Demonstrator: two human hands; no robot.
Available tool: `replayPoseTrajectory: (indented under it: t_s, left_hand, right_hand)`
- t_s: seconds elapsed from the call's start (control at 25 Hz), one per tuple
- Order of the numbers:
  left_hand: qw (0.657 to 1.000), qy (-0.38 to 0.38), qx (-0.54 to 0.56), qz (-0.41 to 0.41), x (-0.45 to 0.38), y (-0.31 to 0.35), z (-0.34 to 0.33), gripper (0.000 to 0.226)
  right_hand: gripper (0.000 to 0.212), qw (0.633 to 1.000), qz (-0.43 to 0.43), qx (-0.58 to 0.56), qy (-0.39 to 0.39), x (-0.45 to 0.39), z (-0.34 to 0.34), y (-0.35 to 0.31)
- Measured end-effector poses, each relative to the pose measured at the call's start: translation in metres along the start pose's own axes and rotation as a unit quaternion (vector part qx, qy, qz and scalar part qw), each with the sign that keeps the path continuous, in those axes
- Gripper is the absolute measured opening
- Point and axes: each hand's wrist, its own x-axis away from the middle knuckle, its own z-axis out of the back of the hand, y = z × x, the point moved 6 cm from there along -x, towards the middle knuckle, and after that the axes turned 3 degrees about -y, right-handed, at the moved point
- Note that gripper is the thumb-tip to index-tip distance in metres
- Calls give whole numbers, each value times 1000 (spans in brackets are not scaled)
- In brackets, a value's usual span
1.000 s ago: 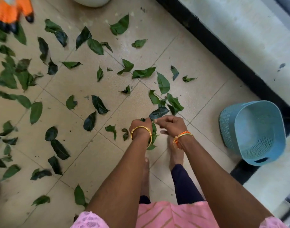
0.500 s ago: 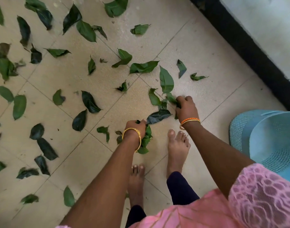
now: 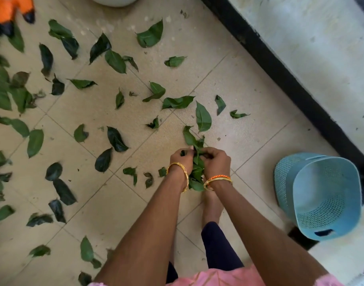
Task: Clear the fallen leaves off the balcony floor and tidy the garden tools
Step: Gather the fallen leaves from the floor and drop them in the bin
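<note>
**Handful gathered, basket off to the right**

While most of the balcony floor [image 3: 234,83] remains strewn with leaves, the blue basket [image 3: 321,195] serves as the landmark: it lies tipped against the black kerb, its open mouth facing the camera. Well left of the basket, both hands meet over one bundle of leaves [image 3: 196,172]. The left hand [image 3: 182,159] and the right hand [image 3: 216,162] each have their fingers curled round the bundle, pressing it between them; exactly which fingers bear on it is hard to make out. From this grip the basket lies to the right, so the right hand is the nearer, and the carry would likely swing that way. Just beyond the hands, one long leaf [image 3: 203,117] lies pointing away from them, farther left of the basket.
</note>
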Motion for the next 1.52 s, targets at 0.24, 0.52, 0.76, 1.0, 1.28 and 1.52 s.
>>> replayPoseTrajectory:
  t_s: [0.24, 0.52, 0.76, 1.0, 1.28, 1.52]
  left_hand:
    - [994, 23, 61, 88, -5, -18, 13, 64]
    - [994, -52, 85, 38, -20, 39, -15, 36]
    - [999, -20, 34, -35, -37, 80, -28, 28]
    - [998, 29, 51, 14, -51, 46, 15, 57]
    - [995, 62, 35, 72, -56, 10, 39, 35]
    - [994, 39, 77, 71, -33, 7, 24, 58]
  right_hand:
    - [29, 923, 102, 274, -250, -12, -29, -33]
    - [21, 997, 35, 5, -65, -64, 13, -35]
    - [11, 971, 4, -230, 63, -88, 17, -33]
    - [62, 977, -53, 112, 176, -139, 54, -6]
    - [26, 957, 145, 222, 120, -161, 15, -38]
    - [22, 969, 158, 189, -14, -104, 6, -44]
